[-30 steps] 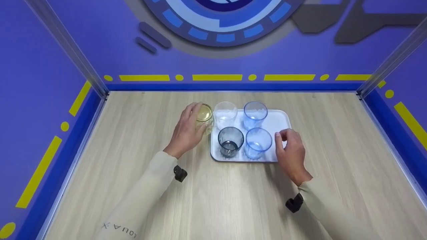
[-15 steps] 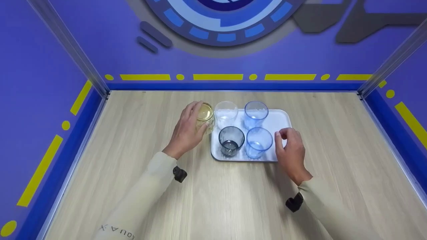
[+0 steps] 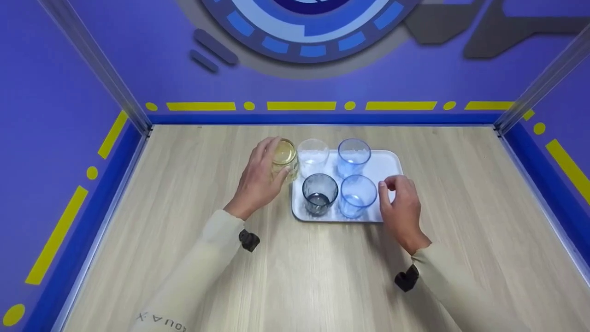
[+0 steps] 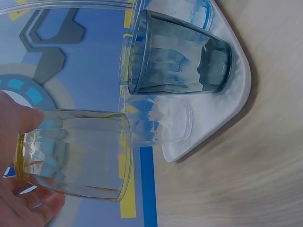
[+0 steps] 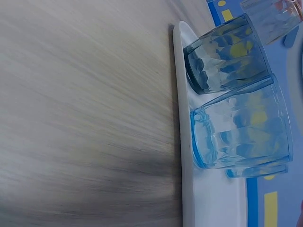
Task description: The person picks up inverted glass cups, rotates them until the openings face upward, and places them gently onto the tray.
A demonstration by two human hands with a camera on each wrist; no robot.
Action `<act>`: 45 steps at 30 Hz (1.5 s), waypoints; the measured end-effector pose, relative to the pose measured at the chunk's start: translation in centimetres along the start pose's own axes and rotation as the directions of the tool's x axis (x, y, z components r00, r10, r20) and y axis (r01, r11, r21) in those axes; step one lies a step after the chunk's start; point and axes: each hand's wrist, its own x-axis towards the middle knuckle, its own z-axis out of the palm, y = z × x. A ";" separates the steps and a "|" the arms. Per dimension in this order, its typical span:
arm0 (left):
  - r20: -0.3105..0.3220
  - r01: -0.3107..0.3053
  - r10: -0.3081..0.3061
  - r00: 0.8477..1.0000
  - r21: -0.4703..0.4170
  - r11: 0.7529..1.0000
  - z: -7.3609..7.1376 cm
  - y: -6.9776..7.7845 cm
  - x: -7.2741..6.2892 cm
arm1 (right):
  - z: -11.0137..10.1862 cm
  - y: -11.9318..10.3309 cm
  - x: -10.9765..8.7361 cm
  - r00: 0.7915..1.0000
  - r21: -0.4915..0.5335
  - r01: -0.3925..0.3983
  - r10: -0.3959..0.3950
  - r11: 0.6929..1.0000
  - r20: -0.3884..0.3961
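Observation:
My left hand (image 3: 259,180) grips a pale yellow glass tumbler (image 4: 78,153), its fingers and thumb around the sides near the base. The tumbler is upside down, base up and rim down, raised just beyond the tray's left edge. Beside it on the white tray (image 3: 387,161) stands a clear tumbler (image 3: 313,157). A dark grey tumbler (image 3: 320,196) is at the tray's front left, with two blue tumblers, one in front (image 3: 357,198) and one behind (image 3: 354,159). My right hand (image 3: 402,210) is at the tray's right edge, fingers loosely curled, nothing between thumb and fingers.
The tray lies on a wooden table (image 3: 313,276). Blue panels with yellow marks surround the table at the back (image 3: 299,87) and both sides. The four tumblers on the tray stand upright and close together, leaving a strip of bare tray at the right.
Both hands keep nearly the same place, and the left still holds the yellow tumbler upside down. The head view has shifted by a few pixels.

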 end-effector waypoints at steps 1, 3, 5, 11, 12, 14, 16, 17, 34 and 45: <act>0.002 -0.001 0.001 1.000 -0.002 1.000 0.0 0.1 0.0 | 0.0 0.0 0.0 1.000 0.004 0.004 -0.004 1.000 -0.003; 0.004 -0.004 0.004 1.000 -0.004 1.000 0.0 0.3 0.0 | 0.1 0.1 0.1 1.000 0.010 0.011 -0.011 1.000 -0.008; 0.004 -0.011 0.011 1.000 -0.006 1.000 0.0 0.4 0.0 | 0.1 0.2 0.1 1.000 0.008 0.021 -0.021 1.000 -0.014; 0.005 -0.025 0.026 1.000 -0.014 1.000 -0.1 0.8 0.1 | 0.2 0.2 0.1 0.999 -0.003 0.043 -0.043 0.999 -0.023; 0.003 -0.028 0.028 1.000 -0.015 1.000 -0.2 0.9 0.1 | 0.2 0.2 0.0 0.999 -0.005 0.043 -0.043 0.999 -0.022; -0.002 -0.031 0.031 1.000 -0.018 0.999 -0.3 1.0 0.1 | 0.2 0.2 0.0 0.999 -0.014 0.042 -0.042 0.999 -0.020; -0.002 -0.033 0.033 0.999 -0.022 0.999 -0.4 1.2 0.2 | 0.2 0.2 0.0 0.999 -0.019 0.041 -0.042 0.999 -0.020; -0.002 -0.033 0.033 0.999 -0.025 0.999 -0.4 1.3 0.2 | 0.2 0.2 0.0 0.999 -0.020 0.041 -0.041 0.999 -0.019; 0.044 -0.016 0.020 0.999 -0.079 0.997 -0.3 2.7 0.3 | 0.2 -0.1 0.1 0.998 -0.022 0.064 -0.064 0.998 -0.015; 0.043 -0.030 0.033 0.999 -0.080 0.996 -0.1 3.3 0.4 | 0.2 -0.3 0.1 0.996 -0.021 0.090 -0.091 0.996 -0.023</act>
